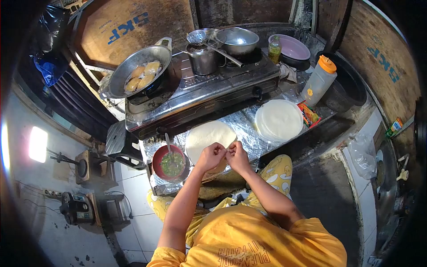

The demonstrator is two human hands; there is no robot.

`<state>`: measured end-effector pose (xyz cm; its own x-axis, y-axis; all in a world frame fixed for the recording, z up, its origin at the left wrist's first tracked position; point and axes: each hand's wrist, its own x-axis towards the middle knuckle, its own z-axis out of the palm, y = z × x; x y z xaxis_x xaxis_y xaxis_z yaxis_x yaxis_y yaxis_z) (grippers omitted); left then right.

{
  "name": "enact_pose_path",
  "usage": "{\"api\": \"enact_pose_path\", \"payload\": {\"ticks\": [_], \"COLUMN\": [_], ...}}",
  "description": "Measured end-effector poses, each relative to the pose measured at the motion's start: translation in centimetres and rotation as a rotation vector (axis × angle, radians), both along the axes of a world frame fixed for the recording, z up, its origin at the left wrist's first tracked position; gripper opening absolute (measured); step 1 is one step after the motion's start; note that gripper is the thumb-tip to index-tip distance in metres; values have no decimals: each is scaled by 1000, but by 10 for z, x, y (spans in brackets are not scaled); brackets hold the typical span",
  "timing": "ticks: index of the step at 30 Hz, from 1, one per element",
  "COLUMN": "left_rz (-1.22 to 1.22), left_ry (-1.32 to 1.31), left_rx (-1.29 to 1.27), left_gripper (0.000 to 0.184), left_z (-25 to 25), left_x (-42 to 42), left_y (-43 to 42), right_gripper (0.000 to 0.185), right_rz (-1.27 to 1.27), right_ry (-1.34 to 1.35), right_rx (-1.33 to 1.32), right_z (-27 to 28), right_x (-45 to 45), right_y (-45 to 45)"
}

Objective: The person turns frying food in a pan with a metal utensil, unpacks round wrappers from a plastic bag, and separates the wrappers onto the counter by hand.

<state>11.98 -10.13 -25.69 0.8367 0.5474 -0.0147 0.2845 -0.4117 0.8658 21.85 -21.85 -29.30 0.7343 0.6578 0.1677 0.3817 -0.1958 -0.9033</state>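
Both hands meet over the near right edge of a pile of round, pale dough wrappers point(207, 133) on the plastic-covered ledge. The fingers of my left hand point(211, 157) are pinched together. My right hand point(238, 156) pinches beside it, the fingertips of the two almost touching. What lies between the fingers is too small and covered to make out. Left of the pile sits a red bowl point(156, 161) of chopped green onion in liquid, with a spoon point(168, 142) standing in it. A second stack of round white wrappers point(280, 119) lies to the right.
Behind the ledge stands a gas stove point(200, 107). On it are a wok point(116, 79) with several golden pieces frying, a pot point(203, 61) with a slotted skimmer, and a metal bowl point(242, 39). An orange-capped bottle point(318, 83) and a black tub point(351, 91) stand at right.
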Motion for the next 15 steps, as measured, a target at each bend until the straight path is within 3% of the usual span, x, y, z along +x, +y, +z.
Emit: {"api": "enact_pose_path", "payload": {"ticks": [6,15], "left_rz": [-55,-7], "left_ry": [73,24], "left_rx": [81,5], "left_gripper": [19,21], "left_z": [10,6], "left_x": [11,4], "left_y": [9,11], "right_gripper": [40,34], "right_rz": [-88,-31], "right_ry": [207,150], "right_rx": [-81,-43], "right_z": [-34,14], "right_x": [8,7], "right_y": [12,10]}}
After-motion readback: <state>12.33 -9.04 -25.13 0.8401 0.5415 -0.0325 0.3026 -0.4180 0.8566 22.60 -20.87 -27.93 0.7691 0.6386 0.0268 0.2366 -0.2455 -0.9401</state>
